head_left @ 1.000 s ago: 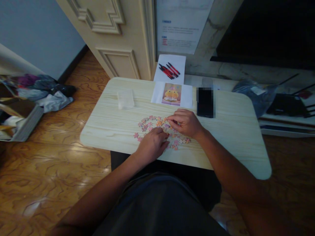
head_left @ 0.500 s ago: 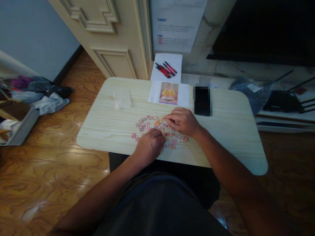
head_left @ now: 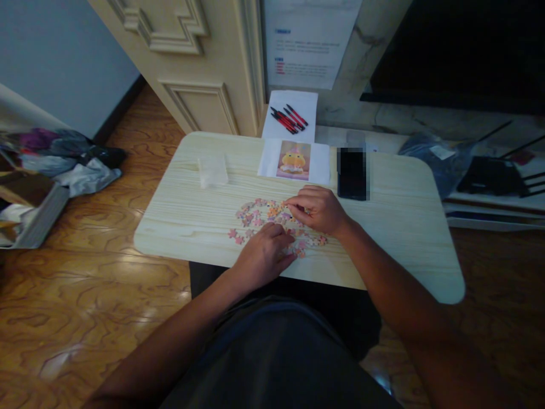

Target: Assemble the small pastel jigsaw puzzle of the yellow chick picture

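Small jigsaw pieces (head_left: 256,217) in pink, orange and lilac lie loosely spread on the light wooden table (head_left: 179,210). Over the near side of the pieces, my left hand (head_left: 266,250) is open, its thumb apart from its curled fingers, with some pieces hidden below it. At the upper right of the pile my right hand (head_left: 317,209) pinches a small jigsaw piece between thumb and forefinger; the fingertips cover most of it. Beyond the hands, a sheet with a printed picture of a yellow character (head_left: 293,161) lies flat.
A dark phone (head_left: 353,176), partly pixelated, rests right of the picture. At the left is a translucent plastic wrapper (head_left: 213,171). Several red and black pens (head_left: 289,119) lie on white paper behind the table. A black router (head_left: 489,176) stands at the far right.
My left hand has opened, its thumb moving away from the fingers, and has shifted slightly right. My right hand keeps its pinch in nearly the same place.
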A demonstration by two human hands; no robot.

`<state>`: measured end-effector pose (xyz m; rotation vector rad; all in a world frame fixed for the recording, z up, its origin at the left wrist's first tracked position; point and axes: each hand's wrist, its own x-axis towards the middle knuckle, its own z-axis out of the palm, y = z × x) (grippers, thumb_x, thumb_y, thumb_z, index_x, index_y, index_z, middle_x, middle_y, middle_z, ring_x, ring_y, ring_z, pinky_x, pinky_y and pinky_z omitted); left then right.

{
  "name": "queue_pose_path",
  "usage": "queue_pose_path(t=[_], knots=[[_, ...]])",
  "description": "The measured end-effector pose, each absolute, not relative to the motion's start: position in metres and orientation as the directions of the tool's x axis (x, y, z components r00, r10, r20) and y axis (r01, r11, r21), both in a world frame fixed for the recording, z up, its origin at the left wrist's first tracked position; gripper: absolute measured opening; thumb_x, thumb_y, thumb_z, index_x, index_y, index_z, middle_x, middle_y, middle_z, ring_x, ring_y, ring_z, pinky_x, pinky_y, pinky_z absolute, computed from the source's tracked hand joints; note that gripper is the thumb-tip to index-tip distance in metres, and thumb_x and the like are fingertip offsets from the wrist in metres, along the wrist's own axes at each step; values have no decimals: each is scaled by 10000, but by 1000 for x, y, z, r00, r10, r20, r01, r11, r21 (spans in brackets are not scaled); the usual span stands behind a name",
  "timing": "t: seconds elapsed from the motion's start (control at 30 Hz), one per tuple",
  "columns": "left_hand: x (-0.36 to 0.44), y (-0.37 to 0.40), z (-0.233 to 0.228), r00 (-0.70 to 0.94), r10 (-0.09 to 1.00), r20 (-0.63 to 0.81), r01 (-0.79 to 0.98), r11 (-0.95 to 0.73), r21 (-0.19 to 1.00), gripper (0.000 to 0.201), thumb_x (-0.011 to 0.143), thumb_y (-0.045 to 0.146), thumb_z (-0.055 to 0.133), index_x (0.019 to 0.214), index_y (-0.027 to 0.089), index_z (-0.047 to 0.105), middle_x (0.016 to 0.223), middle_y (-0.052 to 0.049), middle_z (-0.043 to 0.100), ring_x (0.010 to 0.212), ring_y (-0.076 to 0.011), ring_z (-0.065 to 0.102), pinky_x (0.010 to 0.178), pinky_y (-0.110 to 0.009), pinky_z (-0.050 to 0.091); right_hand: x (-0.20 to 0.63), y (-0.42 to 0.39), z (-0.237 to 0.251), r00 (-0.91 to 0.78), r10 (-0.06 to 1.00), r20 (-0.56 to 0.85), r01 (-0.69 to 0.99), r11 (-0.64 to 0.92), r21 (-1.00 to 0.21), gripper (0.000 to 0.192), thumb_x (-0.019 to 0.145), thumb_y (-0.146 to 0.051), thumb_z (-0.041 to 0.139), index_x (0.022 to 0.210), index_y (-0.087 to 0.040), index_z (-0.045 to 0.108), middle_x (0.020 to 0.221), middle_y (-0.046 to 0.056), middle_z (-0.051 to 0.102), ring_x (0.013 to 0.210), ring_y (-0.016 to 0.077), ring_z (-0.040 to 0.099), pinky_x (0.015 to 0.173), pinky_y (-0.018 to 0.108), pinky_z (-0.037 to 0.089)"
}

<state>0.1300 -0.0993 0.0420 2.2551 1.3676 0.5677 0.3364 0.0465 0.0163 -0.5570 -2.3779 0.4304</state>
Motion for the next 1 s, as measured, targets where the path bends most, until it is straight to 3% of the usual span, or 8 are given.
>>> queue_pose_path(t=[0.1, 0.23, 0.43, 0.67, 1.0], knots=[[140, -97, 42, 435, 898, 62, 756, -402, 516, 170, 1011, 241, 801, 1142, 136, 775, 1103, -134, 726, 1053, -295, 683, 933, -427, 618, 337, 47, 16, -700, 499, 510, 285, 851, -441, 250, 1074, -276, 637, 984, -225, 864, 788, 35, 737, 775, 213, 651, 760, 368, 495], [146, -94, 44, 454, 891, 19, 757, -396, 519, 48, 1039, 179, 730, 1019, 141, 752, 1073, -127, 728, 1054, -289, 673, 954, -427, 611, 337, 47, 16, -704, 505, 500, 298, 848, -438, 238, 1070, -286, 644, 992, -227, 861, 806, 37, 747, 782, 210, 647, 777, 368, 496], [147, -93, 45, 453, 891, -23, 765, -375, 523, 82, 1042, 135, 689, 964, 149, 712, 1024, -114, 723, 1028, -278, 668, 947, -416, 604, 337, 47, 14, -701, 475, 531, 291, 871, -396, 253, 1084, -277, 641, 969, -214, 859, 792, 37, 732, 769, 207, 657, 770, 361, 493], [137, -92, 47, 421, 907, 25, 741, -360, 566, 110, 1026, 124, 695, 921, 158, 701, 966, -91, 710, 948, -243, 654, 874, -360, 570, 337, 47, 15, -705, 489, 513, 304, 862, -405, 247, 1079, -282, 645, 953, -229, 850, 782, 26, 724, 762, 203, 647, 762, 357, 487], [130, -81, 51, 420, 905, -72, 736, -293, 610, 172, 997, 118, 659, 836, 179, 676, 884, -61, 687, 864, -219, 648, 838, -345, 549, 337, 47, 15, -711, 494, 499, 299, 856, -421, 235, 1073, -282, 652, 976, -233, 860, 803, 32, 741, 782, 210, 662, 777, 367, 496]])
